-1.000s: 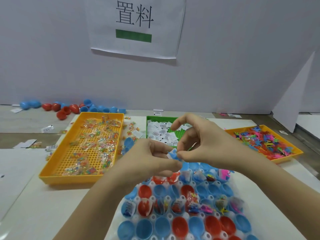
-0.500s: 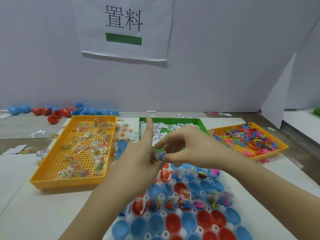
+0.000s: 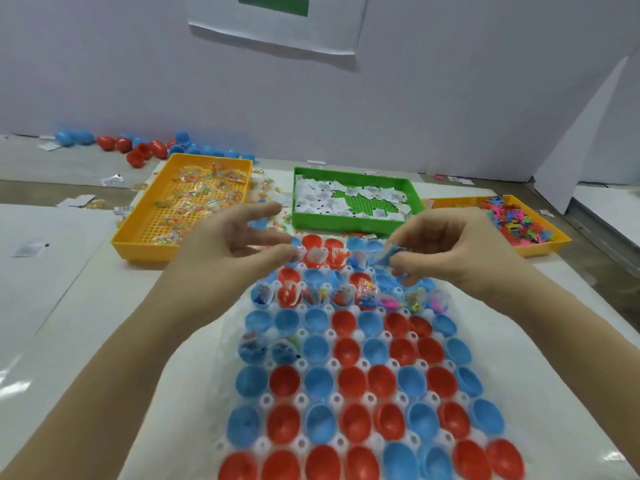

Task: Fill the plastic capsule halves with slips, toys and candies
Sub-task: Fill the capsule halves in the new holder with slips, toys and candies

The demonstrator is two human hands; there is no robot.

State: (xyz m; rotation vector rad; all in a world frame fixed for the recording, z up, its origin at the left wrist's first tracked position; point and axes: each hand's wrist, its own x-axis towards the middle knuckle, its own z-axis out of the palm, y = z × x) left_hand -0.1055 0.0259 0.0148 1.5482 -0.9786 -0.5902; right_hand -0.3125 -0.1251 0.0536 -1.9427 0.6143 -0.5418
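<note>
Hands have parted: left hand [image 3: 221, 251] now released, fingers spread; right hand [image 3: 450, 251] pinches what looks like a blue toy [image 3: 386, 254] above the far capsule halves [image 3: 346, 351], probably dropping next.

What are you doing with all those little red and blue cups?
A person is filling capsule halves that sit in a white holder. The right hand pinches a small blue piece above the far rows, and the left hand is open beside it. The far rows already hold bits; most near ones look empty. Behind are a yellow tray of candies, a green tray of slips and an orange tray of toys.
</note>
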